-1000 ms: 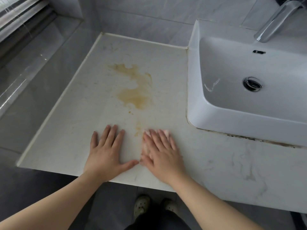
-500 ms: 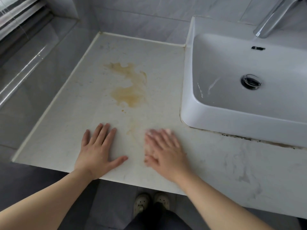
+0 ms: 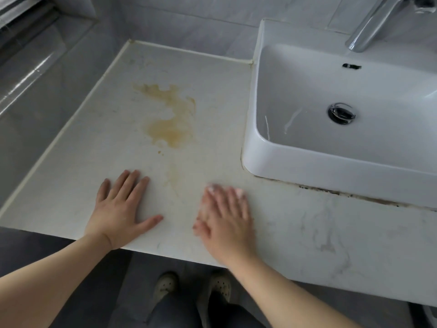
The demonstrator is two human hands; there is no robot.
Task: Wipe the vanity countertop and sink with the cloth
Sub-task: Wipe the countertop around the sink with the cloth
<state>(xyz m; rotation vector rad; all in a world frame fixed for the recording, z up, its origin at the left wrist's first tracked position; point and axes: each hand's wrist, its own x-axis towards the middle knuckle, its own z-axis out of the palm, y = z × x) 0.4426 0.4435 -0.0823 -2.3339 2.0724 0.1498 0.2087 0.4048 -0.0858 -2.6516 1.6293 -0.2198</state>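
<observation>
The white vanity countertop [image 3: 99, 143] carries a yellow-brown stain [image 3: 170, 119] in its middle, with a faint smear trailing toward its front. My left hand [image 3: 120, 209] lies flat, fingers spread, on the countertop near the front edge. My right hand [image 3: 224, 214], blurred by motion, presses flat on a small pale pink cloth [image 3: 240, 192]; only bits of the cloth show past my fingertips. The white rectangular sink [image 3: 331, 171] stands on the counter to the right, with a dark drain [image 3: 341, 112].
A chrome faucet [image 3: 369, 27] reaches over the sink's back edge. Dark grime lines the seam under the sink's front. Grey tiled walls close the back and left. A window ledge sits at upper left. My shoes stand on the floor below the counter edge.
My right hand with the cloth has slid rightward along the front of the countertop, away from my left hand. My left hand has stayed flat in place.
</observation>
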